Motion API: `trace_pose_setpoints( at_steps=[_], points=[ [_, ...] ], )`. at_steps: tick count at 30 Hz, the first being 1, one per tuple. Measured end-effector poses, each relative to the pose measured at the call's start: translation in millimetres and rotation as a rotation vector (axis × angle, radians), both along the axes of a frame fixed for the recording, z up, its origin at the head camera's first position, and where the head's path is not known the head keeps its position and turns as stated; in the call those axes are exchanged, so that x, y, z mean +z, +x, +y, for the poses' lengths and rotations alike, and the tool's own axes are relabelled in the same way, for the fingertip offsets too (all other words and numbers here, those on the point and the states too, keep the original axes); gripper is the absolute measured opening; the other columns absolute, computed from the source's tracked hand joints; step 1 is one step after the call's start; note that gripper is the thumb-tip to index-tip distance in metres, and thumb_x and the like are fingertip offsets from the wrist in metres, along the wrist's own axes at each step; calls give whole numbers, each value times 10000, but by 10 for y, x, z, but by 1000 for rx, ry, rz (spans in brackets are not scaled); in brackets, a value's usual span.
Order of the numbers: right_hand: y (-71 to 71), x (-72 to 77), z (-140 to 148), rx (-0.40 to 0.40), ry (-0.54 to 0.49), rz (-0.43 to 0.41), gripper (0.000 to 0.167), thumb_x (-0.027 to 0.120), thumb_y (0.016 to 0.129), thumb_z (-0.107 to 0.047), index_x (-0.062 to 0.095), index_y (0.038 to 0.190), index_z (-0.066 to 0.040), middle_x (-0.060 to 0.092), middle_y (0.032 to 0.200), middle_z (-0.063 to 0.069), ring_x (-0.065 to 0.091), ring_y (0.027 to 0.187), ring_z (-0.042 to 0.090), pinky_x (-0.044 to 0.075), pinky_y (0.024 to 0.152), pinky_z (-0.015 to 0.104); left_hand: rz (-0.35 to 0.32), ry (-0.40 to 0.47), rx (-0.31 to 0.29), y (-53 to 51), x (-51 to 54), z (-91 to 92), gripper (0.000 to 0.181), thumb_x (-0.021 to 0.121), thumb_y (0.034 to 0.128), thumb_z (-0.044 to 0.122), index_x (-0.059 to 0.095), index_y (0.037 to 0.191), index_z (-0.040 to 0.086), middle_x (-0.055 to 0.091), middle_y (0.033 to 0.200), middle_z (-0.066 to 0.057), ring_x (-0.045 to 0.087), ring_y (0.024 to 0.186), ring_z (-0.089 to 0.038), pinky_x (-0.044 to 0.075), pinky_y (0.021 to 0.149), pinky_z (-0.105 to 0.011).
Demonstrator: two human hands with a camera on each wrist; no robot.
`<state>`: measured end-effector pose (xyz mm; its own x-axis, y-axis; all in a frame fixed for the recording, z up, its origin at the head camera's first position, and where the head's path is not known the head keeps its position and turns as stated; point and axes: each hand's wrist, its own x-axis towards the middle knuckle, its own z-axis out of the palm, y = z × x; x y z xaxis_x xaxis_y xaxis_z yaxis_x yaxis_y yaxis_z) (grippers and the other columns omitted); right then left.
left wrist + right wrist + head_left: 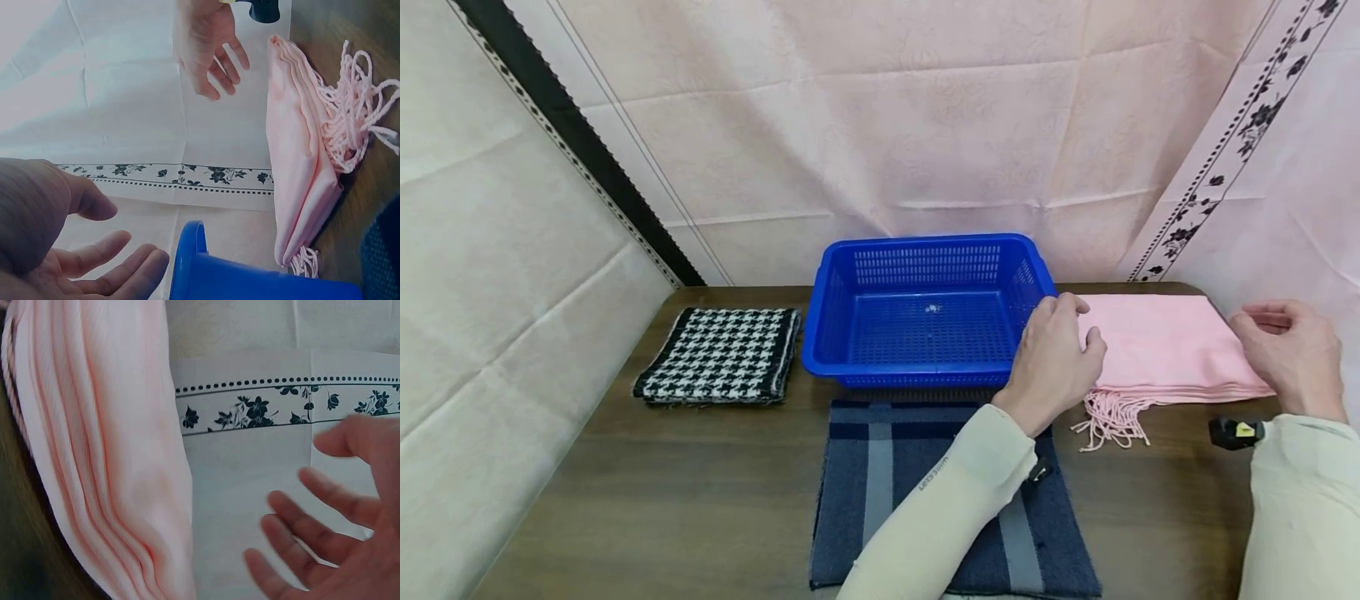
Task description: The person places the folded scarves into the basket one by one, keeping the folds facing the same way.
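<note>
A folded pink scarf (1165,342) with a fringe lies on the table's right side; its stacked folds show in the left wrist view (297,156) and right wrist view (125,450). My left hand (1052,358) hovers between the blue basket's right rim and the scarf, fingers relaxed, holding nothing; the left wrist view shows its fingers apart (94,250). Just beyond the scarf's right edge is my right hand (1292,354), its fingers loosely bent and apart from the cloth in the right wrist view (337,519). The blue basket (925,371) has a small pale spot on its floor.
Left of the basket lies a folded black-and-white houndstooth cloth (722,354). A folded dark blue cloth with grey stripes (910,483) lies in front of the basket, partly under my left forearm. Pale patterned sheets (887,125) hang behind the wooden table (700,500).
</note>
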<state>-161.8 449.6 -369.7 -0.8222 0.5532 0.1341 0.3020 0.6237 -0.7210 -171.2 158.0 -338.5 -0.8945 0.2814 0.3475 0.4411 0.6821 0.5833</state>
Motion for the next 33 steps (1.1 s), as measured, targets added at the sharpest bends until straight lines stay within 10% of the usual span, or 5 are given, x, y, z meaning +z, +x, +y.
trace_pose_setpoints(
  at_steps=[7,17,27,33],
  points=[
    [-46,34,-55,-122,-37,-5,81,533,948,-431,530,868,-443,384,648,-428,394,685,-158,347,657,154,-35,-30,-27,47,29,63,294,530,1034,329,586,1288,191,644,1212,62,620,1137,-69,481,991,-182],
    [-52,-60,-62,-112,-32,-61,280,541,956,-432,629,1036,-180,358,626,-395,387,694,-107,367,654,199,-122,-97,-32,128,-23,189,355,507,1057,369,534,1381,226,645,1222,72,643,1100,-58,511,978,-196],
    [-38,-42,15,-80,-33,-39,99,551,947,-434,581,921,-343,382,583,-475,384,671,-180,350,667,189,-85,-116,-64,153,-16,367,363,453,1070,372,518,1387,208,598,1273,66,624,1103,-39,501,986,-175],
    [-34,-93,62,-64,-24,-48,265,571,953,-477,629,1019,-227,384,584,-463,383,675,-174,359,661,193,-48,-140,-79,219,-43,459,390,451,1065,364,525,1387,158,543,1376,20,585,1165,-59,477,1042,-185]
  ],
)
